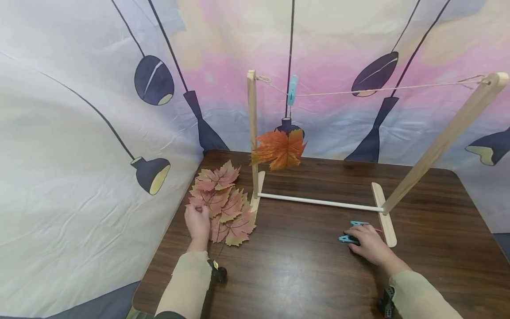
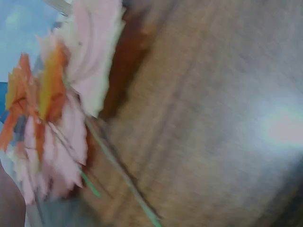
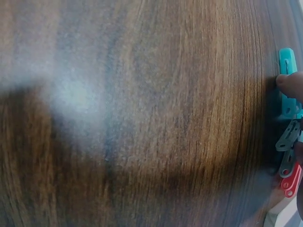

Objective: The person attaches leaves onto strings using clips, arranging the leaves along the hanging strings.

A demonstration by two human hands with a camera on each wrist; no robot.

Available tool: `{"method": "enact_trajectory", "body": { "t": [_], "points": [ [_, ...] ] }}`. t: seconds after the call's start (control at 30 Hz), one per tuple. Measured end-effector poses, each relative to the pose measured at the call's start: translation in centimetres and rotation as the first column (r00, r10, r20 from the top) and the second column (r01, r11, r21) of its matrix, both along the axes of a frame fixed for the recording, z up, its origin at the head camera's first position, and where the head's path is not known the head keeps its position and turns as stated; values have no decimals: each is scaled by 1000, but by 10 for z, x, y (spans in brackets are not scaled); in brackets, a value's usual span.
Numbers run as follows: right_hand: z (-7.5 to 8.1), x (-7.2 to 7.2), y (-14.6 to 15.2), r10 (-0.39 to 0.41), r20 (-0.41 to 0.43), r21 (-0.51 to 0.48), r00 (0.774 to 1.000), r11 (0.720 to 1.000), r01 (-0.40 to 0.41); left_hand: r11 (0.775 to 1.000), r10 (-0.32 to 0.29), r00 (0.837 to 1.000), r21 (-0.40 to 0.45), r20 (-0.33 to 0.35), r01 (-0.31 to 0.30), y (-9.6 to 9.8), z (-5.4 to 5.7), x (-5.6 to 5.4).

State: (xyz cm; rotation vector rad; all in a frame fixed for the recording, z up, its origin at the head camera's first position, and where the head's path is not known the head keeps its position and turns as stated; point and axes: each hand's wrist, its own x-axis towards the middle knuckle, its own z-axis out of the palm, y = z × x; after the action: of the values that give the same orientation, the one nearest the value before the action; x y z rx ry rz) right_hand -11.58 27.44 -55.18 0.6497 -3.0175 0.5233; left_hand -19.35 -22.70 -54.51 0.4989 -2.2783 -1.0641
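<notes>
Several pinkish artificial maple leaves point(image 1: 235, 223) lie overlapped at the left of the table. My left hand point(image 1: 197, 221) is at their left edge, fingers curled, pinching a leaf; the fingertips are partly hidden. In the left wrist view, pink leaves point(image 2: 92, 52) and thin stems point(image 2: 113, 161) show beside the hand. My right hand point(image 1: 370, 243) is over a small group of clothespins at the right, thumb and fingers on a blue clothespin point(image 1: 347, 239). In the right wrist view, the thumb is against the blue clothespin point(image 3: 288, 101), near grey clothespins point(image 3: 287, 137) and a red clothespin point(image 3: 291, 182).
A wooden stand point(image 1: 253, 133) with a white crossbar point(image 1: 318, 201) carries a string point(image 1: 358, 92) between its posts. From it an orange maple leaf point(image 1: 280, 150) hangs by a light-blue clothespin point(image 1: 292, 91). Behind the brown table point(image 1: 287, 274) is a printed cloth point(image 1: 239, 44).
</notes>
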Motion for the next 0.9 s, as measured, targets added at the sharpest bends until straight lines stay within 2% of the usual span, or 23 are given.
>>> {"method": "enact_trajectory", "body": {
  "t": [0.23,0.37,0.53,0.67,0.9],
  "points": [
    [1,1,-2,-4,-14,-10,1000,1000,4,992,5,998,125,-62,3,5,32,-9],
    [1,1,-2,-8,-25,-17,1000,1000,8,980,11,990,201,-140,17,12,55,-13],
    [0,1,-1,-16,-41,-21,999,1000,15,980,-7,976,194,-218,50,23,78,-15],
    [-3,1,-1,-18,-43,-26,999,1000,17,981,-45,977,174,-207,82,27,84,-14],
    [-7,2,0,-12,-80,-50,997,999,8,967,-87,990,231,-115,112,28,77,-15]
  ]
}}
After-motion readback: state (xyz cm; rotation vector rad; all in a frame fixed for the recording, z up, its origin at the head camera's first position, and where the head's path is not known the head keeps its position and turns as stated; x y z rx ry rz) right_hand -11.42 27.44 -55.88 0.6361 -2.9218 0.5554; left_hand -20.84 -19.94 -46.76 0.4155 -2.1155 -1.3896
